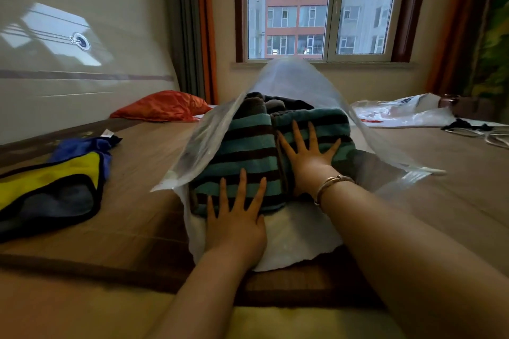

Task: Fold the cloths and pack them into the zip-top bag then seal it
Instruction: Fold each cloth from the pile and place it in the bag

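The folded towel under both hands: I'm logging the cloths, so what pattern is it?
Teal and dark brown stripes, on the towel in the head view.

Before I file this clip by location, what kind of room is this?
Most likely a bedroom in a flat. The work surface looks like a bed under a brown mat, with an orange cushion at its far end, curtains beside a window, and apartment blocks outside.

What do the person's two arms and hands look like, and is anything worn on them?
Both forearms are bare, with no sleeves in view. The right hand has a thin metallic bangle around its wrist. The left hand wears nothing: no ring, watch or glove shows. Fingernails on both hands look rather long.
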`<state>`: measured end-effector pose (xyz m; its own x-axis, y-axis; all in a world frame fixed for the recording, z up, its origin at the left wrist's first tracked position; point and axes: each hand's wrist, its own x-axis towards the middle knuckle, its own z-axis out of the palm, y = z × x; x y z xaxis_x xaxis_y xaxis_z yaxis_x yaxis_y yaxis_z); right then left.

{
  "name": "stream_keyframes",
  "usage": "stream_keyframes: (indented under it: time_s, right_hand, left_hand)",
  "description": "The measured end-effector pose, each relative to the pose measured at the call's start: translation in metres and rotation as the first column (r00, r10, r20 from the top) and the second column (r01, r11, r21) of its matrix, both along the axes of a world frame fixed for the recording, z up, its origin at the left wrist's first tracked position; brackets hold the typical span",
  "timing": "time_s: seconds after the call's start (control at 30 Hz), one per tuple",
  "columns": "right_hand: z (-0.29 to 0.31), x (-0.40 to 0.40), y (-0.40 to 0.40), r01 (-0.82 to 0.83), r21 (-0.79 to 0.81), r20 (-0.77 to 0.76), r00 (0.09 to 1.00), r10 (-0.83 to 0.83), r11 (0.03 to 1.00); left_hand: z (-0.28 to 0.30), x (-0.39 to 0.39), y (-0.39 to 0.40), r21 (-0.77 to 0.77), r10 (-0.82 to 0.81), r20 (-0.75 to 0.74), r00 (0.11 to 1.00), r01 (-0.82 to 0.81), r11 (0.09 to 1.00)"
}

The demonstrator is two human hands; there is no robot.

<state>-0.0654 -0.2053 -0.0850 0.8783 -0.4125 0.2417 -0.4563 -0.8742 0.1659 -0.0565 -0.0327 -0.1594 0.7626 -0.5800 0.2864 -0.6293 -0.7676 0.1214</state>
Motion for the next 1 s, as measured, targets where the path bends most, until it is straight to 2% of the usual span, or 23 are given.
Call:
stream_keyframes:
  time_s: [0.07,0.2,0.3,0.4,0.47,0.53,0.63,0.73,0.83,0.9,1.0]
  right_hand:
    - [-0.001,0.005,0.001,-0.004,-0.001,0.025,1.0,0.004,1.0]
    - [0.0,-0.011,0.001,-0.079,0.003,-0.022,0.997,0.079,0.997]
    - [0.006,-0.044,0.012,-0.12,0.101,-0.04,0.991,0.124,0.988]
    - [0.012,-0.081,0.037,-0.196,0.152,0.074,0.98,0.186,0.969]
    - [0.013,-0.1,0.059,-0.268,0.112,0.199,0.949,0.243,0.957]
    - [0.013,-0.116,0.088,-0.352,0.061,0.317,0.894,0.316,0.934]
    - [0.015,-0.129,0.141,-0.478,-0.026,0.405,0.798,0.446,0.878]
    - [0.008,-0.127,0.203,-0.62,-0.068,0.408,0.698,0.589,0.782]
    - [-0.017,-0.103,0.261,-0.725,0.036,0.443,0.628,0.64,0.688]
    - [-0.032,-0.075,0.288,-0.729,0.175,0.48,0.65,0.589,0.661]
    - [-0.036,-0.024,0.315,-0.69,0.373,0.484,0.715,0.505,0.62]
  left_hand:
    - [-0.001,0.002,0.0,-0.009,0.003,0.01,1.0,-0.003,1.0]
    - [0.0,0.003,0.001,-0.005,0.016,-0.02,1.0,-0.016,1.0]
    - [0.012,-0.005,0.003,-0.03,0.024,-0.047,0.999,-0.026,0.999]
    - [0.025,-0.031,0.009,-0.205,-0.051,-0.126,0.991,0.025,0.978]
    - [0.029,-0.058,0.023,-0.446,-0.139,-0.153,0.978,0.057,0.893]
    - [0.031,-0.085,0.047,-0.649,-0.208,-0.148,0.967,0.063,0.758]
    - [0.034,-0.108,0.098,-0.821,-0.202,-0.136,0.97,0.004,0.57]
    - [0.031,-0.106,0.159,-0.888,-0.062,-0.199,0.978,-0.153,0.433]
    - [0.028,-0.088,0.212,-0.888,0.082,-0.317,0.945,-0.326,0.324]
    - [0.026,-0.075,0.239,-0.856,0.136,-0.41,0.902,-0.431,0.286]
    - [0.021,-0.052,0.269,-0.821,0.162,-0.469,0.868,-0.496,0.282]
